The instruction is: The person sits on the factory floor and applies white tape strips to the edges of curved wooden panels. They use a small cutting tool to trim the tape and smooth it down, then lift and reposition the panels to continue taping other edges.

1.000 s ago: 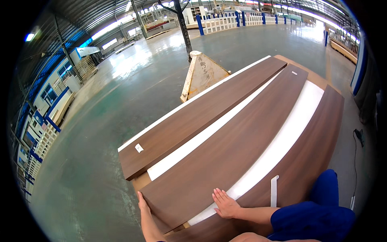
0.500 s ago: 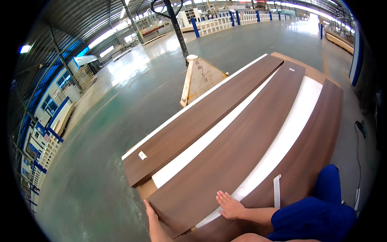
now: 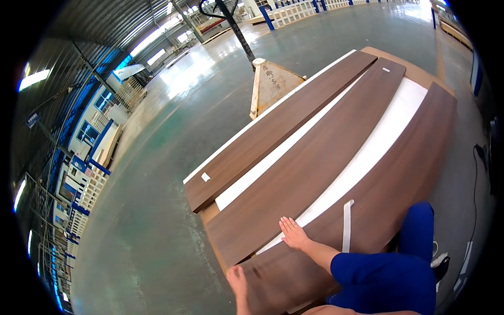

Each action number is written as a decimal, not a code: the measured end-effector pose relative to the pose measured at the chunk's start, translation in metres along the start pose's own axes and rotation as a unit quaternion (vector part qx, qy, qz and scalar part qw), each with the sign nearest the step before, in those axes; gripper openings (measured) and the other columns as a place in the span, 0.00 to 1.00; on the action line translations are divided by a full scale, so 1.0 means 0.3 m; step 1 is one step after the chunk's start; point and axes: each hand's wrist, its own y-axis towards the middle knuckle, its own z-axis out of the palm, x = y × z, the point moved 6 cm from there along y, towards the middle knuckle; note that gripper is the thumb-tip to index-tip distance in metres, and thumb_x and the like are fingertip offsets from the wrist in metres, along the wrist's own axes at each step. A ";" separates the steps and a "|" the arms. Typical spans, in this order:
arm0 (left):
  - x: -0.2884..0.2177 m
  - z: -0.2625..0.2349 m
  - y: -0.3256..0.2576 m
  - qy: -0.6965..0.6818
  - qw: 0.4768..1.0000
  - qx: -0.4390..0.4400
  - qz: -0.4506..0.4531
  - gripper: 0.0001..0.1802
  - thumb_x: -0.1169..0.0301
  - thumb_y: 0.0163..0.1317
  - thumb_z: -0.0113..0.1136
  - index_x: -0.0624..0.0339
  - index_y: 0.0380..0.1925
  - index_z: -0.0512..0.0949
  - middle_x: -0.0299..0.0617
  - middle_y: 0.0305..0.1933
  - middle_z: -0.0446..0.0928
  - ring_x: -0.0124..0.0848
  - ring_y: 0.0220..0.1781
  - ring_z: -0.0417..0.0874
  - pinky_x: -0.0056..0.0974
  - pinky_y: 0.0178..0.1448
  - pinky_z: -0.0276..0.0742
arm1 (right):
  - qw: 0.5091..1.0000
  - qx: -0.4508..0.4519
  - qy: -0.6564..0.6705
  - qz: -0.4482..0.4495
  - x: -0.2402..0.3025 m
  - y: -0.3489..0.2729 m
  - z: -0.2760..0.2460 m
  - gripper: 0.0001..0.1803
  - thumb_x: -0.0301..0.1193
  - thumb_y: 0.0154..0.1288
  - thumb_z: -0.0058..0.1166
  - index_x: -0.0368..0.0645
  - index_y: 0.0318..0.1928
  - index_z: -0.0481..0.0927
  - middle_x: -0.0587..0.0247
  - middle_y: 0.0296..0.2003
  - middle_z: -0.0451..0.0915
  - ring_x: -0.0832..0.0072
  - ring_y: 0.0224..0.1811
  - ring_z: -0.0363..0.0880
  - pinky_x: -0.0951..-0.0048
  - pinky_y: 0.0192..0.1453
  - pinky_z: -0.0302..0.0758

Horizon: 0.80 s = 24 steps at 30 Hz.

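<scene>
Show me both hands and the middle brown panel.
Left hand [image 3: 238,282]: head view, middle of the hand.
Right hand [image 3: 295,234]: head view, back of the hand.
Middle brown panel [image 3: 315,157]: head view, its upper face.

middle panel: between left panel and right panel | strip: on right panel

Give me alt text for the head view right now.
A person's left hand rests at the end of the nearest panel, a long brown board, and the right hand lies flat over the white strip between that and the middle panel. Left of them is a third panel; beyond it, a pallet truck stands on a grey-green floor.
</scene>
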 end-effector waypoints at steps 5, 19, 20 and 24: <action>-0.074 -0.070 -0.284 0.036 0.999 0.017 0.015 0.08 0.70 0.56 0.59 0.61 0.35 0.77 0.48 0.42 0.75 0.46 0.49 0.73 0.46 0.55 0.67 | 0.996 0.003 0.092 -0.021 -0.057 -0.407 -0.204 0.34 0.44 0.68 0.42 0.29 0.64 0.58 0.43 0.64 0.60 0.54 0.69 0.55 0.56 0.72 0.51; -0.323 0.170 -0.492 0.148 0.950 0.225 0.156 0.06 0.73 0.58 0.57 0.65 0.33 0.77 0.49 0.34 0.76 0.43 0.36 0.78 0.43 0.41 0.74 | 0.542 -0.118 0.029 0.831 -0.913 -2.814 -0.772 0.18 0.38 0.64 0.47 0.35 0.45 0.77 0.47 0.41 0.81 0.50 0.45 0.79 0.55 0.47 0.75; -0.340 0.174 -0.506 0.174 0.941 0.243 0.160 0.06 0.73 0.58 0.56 0.65 0.32 0.78 0.50 0.34 0.75 0.44 0.36 0.78 0.44 0.41 0.74 | 0.490 -0.011 0.051 0.870 -0.813 -2.998 -0.630 0.21 0.41 0.63 0.48 0.34 0.44 0.78 0.45 0.43 0.80 0.49 0.48 0.79 0.54 0.49 0.75; -0.323 0.189 -0.573 0.236 0.914 0.277 0.179 0.06 0.72 0.57 0.56 0.63 0.31 0.78 0.49 0.32 0.76 0.47 0.36 0.77 0.48 0.42 0.73 | 0.368 0.167 0.187 0.895 -0.375 -3.423 -0.064 0.34 0.53 0.65 0.42 0.34 0.56 0.74 0.37 0.54 0.73 0.47 0.59 0.71 0.56 0.62 0.67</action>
